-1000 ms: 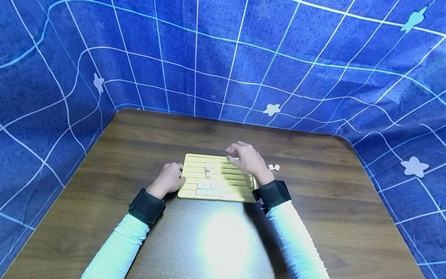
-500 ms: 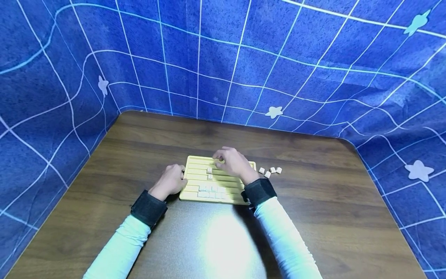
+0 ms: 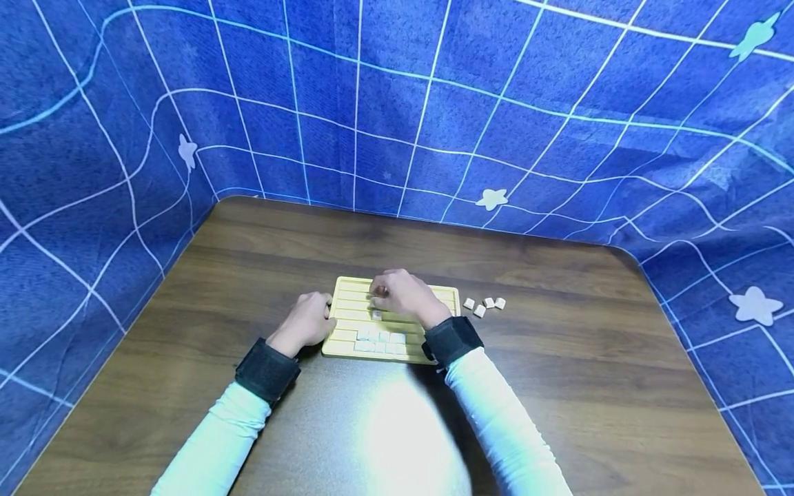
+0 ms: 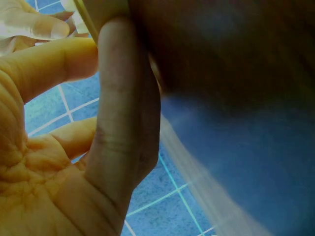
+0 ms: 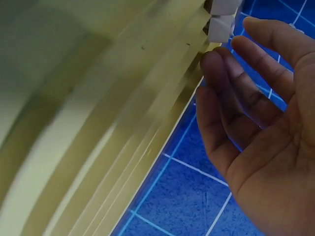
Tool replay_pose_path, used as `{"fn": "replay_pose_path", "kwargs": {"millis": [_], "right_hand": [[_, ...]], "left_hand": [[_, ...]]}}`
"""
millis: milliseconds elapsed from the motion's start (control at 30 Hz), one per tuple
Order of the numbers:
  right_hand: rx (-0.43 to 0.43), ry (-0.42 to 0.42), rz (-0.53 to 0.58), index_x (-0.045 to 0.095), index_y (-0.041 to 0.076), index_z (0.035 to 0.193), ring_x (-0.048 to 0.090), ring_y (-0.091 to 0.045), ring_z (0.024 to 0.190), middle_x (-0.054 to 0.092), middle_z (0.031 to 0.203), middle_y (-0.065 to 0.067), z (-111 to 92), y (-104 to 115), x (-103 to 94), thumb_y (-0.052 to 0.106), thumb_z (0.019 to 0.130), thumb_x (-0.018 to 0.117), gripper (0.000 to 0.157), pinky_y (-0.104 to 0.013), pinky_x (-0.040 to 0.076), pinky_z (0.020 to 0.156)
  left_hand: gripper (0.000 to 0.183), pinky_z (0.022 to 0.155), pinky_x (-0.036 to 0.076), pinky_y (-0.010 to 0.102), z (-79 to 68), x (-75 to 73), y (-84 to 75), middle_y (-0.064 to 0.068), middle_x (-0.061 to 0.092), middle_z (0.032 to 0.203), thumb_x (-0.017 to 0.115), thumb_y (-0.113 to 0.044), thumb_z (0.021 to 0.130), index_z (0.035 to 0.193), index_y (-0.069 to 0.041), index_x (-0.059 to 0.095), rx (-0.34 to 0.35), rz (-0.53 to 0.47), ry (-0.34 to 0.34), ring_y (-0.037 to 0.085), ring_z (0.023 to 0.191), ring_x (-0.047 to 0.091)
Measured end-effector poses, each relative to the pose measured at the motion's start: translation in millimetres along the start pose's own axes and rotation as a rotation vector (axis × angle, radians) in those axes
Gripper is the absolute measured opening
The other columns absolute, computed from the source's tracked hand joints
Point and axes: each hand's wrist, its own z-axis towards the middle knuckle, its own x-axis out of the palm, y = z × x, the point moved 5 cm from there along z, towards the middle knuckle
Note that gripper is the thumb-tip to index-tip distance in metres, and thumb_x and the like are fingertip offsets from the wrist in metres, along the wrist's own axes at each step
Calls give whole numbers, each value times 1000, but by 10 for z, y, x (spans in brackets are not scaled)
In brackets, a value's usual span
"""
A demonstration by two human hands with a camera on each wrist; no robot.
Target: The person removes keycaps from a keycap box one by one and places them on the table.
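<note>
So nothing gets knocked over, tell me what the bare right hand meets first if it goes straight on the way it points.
Most likely the nearer small white cube on the yellow, ridged rectangular board, just ahead of the right hand in the right wrist view; depth is unclear.

Room beyond board (image 3: 350,306), 4 cubes (image 3: 480,311) blocking (right)

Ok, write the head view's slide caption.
Left fingers hold a ridged yellow tray, right fingers above it; four small white cubes lie alongside.

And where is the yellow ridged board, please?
In the head view, the yellow ridged board lies left of four loose white cubes, the left hand gripping its edge.
</note>
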Motion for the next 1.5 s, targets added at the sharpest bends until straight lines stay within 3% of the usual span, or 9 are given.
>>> {"fn": "replay_pose_path", "kwargs": {"millis": [300,567,833,1000,1200,1500], "right_hand": [[-14,3,-28,73,13,94,61,-11,79,71,92,-2,-2,28,29,14,83,64,14,-33,54,72],[-21,26,-47,74,15,94,61,-11,80,72,91,-1,27,23,48,16,85,66,12,-31,55,76],[-64,24,-70,74,15,89,62,-10,80,72,87,1,32,63,55,13,88,62,12,-31,55,74],[-98,-15,-68,74,14,88,60,-10,77,71,84,-1,13,77,30,12,87,63,11,-30,55,71],[-141,-77,-51,74,9,90,59,-12,75,71,86,-4,-21,81,-43,9,85,63,12,-30,54,68],[-202,-170,-61,74,5,89,61,-15,72,72,83,-7,-180,7,-270,7,84,63,12,-33,54,64]], "left_hand": [[26,63,41,33,13,9,4,6,52,72,56,-7,83,105,5,59,-19,-9,26,22,69,48],[33,70,45,39,6,7,0,8,54,76,57,-7,81,110,9,58,-12,-10,10,25,77,51],[25,64,41,35,-3,4,-4,5,50,71,57,-7,82,104,5,58,-27,0,23,23,70,48],[28,61,39,33,-2,2,-3,5,49,69,57,-7,82,107,6,59,-21,-6,23,22,67,47],[37,68,42,36,12,26,26,7,52,75,56,-8,85,118,9,54,-49,-15,59,24,74,49],[30,63,40,35,16,35,12,8,50,73,57,-9,85,110,7,57,-34,-12,49,24,71,48]]}}
